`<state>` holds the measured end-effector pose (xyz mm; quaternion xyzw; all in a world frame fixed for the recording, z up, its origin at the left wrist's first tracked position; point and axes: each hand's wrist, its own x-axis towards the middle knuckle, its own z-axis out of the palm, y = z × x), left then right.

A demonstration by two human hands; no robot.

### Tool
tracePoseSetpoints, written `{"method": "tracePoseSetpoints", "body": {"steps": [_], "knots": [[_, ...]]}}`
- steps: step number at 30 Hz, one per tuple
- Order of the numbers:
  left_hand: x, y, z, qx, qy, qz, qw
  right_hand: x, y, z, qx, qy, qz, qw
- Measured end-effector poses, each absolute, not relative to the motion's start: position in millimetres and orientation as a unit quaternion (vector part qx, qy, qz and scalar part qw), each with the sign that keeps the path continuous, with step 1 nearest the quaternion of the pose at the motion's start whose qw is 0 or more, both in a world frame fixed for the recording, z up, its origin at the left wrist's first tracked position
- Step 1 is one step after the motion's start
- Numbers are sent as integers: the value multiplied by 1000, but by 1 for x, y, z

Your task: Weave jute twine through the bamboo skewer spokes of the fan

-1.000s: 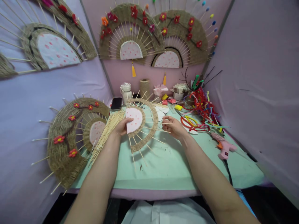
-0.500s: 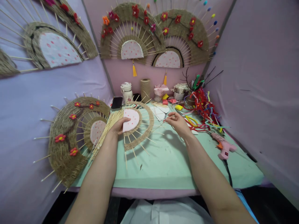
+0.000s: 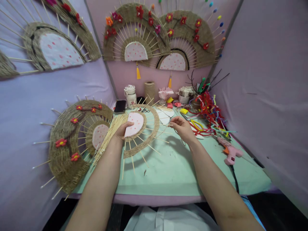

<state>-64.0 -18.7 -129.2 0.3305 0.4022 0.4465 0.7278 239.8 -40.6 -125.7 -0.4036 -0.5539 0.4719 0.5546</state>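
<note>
My left hand (image 3: 122, 130) grips a half-round fan frame by its straight edge, the thumb lying on the white, pink-spotted centre piece (image 3: 135, 124). Thin wooden sticks fan out from that centre, and a woven twine band (image 3: 154, 134) runs across them. My right hand (image 3: 182, 128) is closed, with thumb and fingertips pinching a strand of twine (image 3: 166, 130) to the right of the band, close to a stick's tip. The rest of the strand hangs below that hand. Beside my left forearm lies a bundle of thin sticks (image 3: 113, 128).
A finished woven fan (image 3: 64, 160) with red flowers leans at the left. Behind stand a phone (image 3: 120, 106), a white bottle (image 3: 130, 96) and a twine spool (image 3: 150, 93). To the right are yellow-handled scissors (image 3: 197, 125), pipe cleaners (image 3: 209, 109) and a pink glue gun (image 3: 231, 152).
The fan frame has turned slightly clockwise in my left hand, its lower end swinging left. My right hand stays nearly in place, still pinching the twine.
</note>
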Motion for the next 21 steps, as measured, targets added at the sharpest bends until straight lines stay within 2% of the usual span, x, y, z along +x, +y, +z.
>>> {"method": "tracePoseSetpoints", "body": {"steps": [12,21], "knots": [[-37,-23,-135,334,384,425,749,228,-43,-129,-411,-600,427,537],[-48,-22,-133,341,383,398,761,239,-43,-123,-439,-572,458,519]]}}
